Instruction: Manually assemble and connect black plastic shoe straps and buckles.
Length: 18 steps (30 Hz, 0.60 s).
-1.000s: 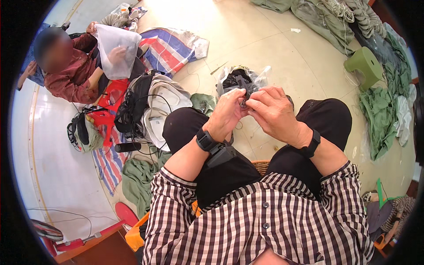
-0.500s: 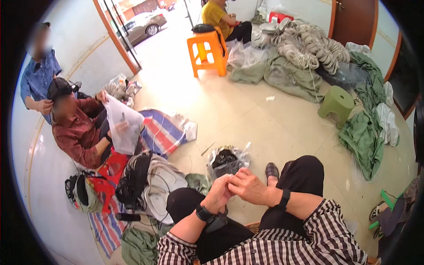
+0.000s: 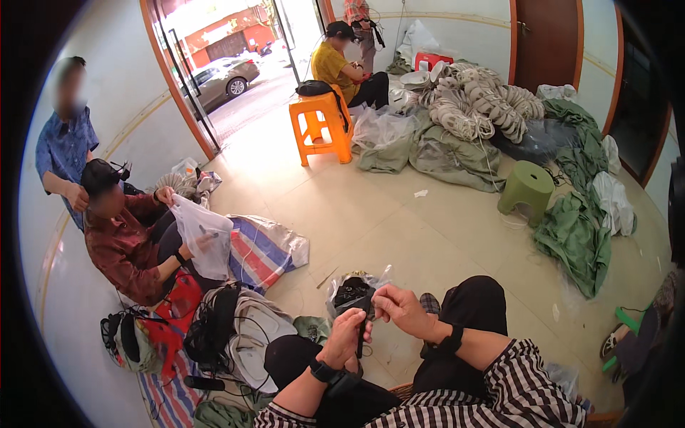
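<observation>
The left hand (image 3: pixel 347 337) is closed around a narrow black piece (image 3: pixel 364 305), held up in front of the knees, near an open clear bag (image 3: pixel 332 294) with black contents on the floor (image 3: pixel 399 232). The right hand (image 3: pixel 405 312) has its fingertips drawn together by the piece's upper end; whether they grip anything, I cannot tell. With perhaps only 1 hand gripping, a loosened hold or sharp tug could drop the piece among similarly dark contents, making it hard to spot.
</observation>
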Motion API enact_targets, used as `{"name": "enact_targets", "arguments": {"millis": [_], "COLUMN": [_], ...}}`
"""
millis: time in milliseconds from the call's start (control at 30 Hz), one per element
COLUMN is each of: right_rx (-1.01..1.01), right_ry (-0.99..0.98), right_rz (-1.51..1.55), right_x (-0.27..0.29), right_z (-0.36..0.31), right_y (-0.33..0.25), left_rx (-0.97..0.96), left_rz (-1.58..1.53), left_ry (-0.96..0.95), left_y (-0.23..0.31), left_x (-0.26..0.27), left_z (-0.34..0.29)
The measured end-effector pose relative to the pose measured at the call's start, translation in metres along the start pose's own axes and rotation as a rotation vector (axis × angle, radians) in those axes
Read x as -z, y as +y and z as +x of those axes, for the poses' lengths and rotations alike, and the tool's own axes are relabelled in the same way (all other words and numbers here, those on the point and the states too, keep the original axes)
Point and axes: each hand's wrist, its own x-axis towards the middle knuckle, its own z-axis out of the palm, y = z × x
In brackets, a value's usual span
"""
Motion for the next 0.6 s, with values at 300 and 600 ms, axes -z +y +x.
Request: {"name": "enact_targets", "arguments": {"millis": [300,600], "right_rx": [-0.205,-0.395], "right_ry": [0.059,0.022], "right_rz": [0.209,0.424], "right_x": [0.004,0.014], "right_z": [0.002,0.009], "right_y": [-0.001,0.0], "left_rx": [-0.181,-0.169], "left_rz": [0.186,0.106], "left_ry": [0.138,0.023], "left_y": [0.008,0.019], "left_x": [-0.004,-0.009], "left_z": [-0.012,-0.013]}}
